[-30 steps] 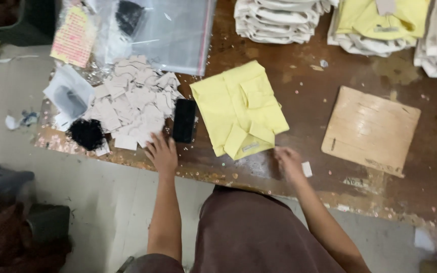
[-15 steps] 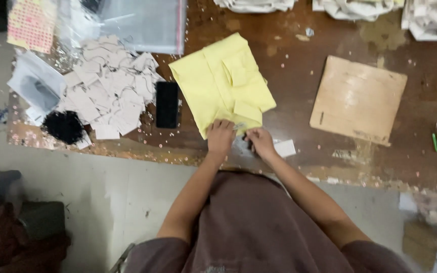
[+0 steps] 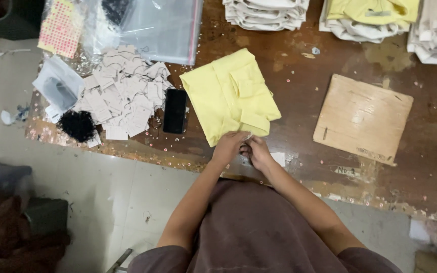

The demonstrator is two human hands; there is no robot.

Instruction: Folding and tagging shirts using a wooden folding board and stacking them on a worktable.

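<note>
A folded yellow shirt [image 3: 231, 96] lies on the brown wooden table [image 3: 304, 86] in front of me. My left hand [image 3: 230, 145] and my right hand [image 3: 257, 153] are pressed together at the shirt's near edge, pinching its hem and something small and pale between the fingers. What that small item is cannot be made out. A small white paper tag [image 3: 279, 158] lies on the table just right of my right hand.
A black phone [image 3: 175, 110] lies left of the shirt, beside a heap of paper tags [image 3: 122, 93] and a clump of black strings [image 3: 77, 125]. A wooden board [image 3: 362, 117] sits at right. Stacks of folded shirts [image 3: 266, 12] line the far edge. Clear plastic bags [image 3: 153, 23] lie at far left.
My hands came together from apart: the left left the tag heap, the right left the table edge. Both now meet at the shirt's near hem. The camera view shifted.
</note>
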